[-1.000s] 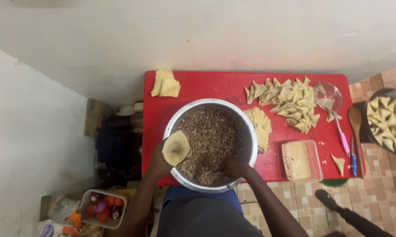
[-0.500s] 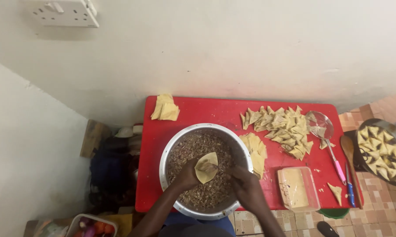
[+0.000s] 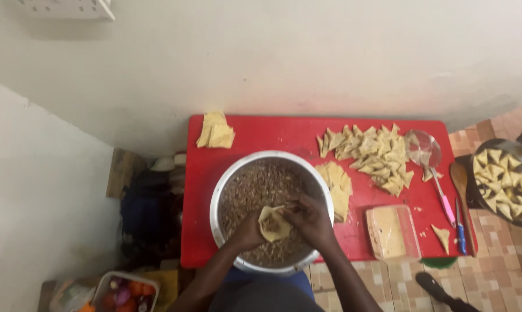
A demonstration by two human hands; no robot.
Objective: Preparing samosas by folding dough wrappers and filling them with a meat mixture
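Observation:
A large metal bowl of brown minced filling sits on a red table. Over the bowl my left hand holds a pale dough cone with its mouth facing up. My right hand is at the cone's right rim, its fingers pinched together and touching the dough. A stack of flat dough strips lies just right of the bowl.
Folded pastry triangles are heaped at the table's back right, beside a wire skimmer with a pink handle. A clear tub of paste, a blue-handled knife, a wooden spoon and a pan of triangles lie to the right. More dough is back left.
The cone has come lower and nearer to me over the bowl. My right hand has left the filling and reached the cone's rim. The camera view has shifted slightly.

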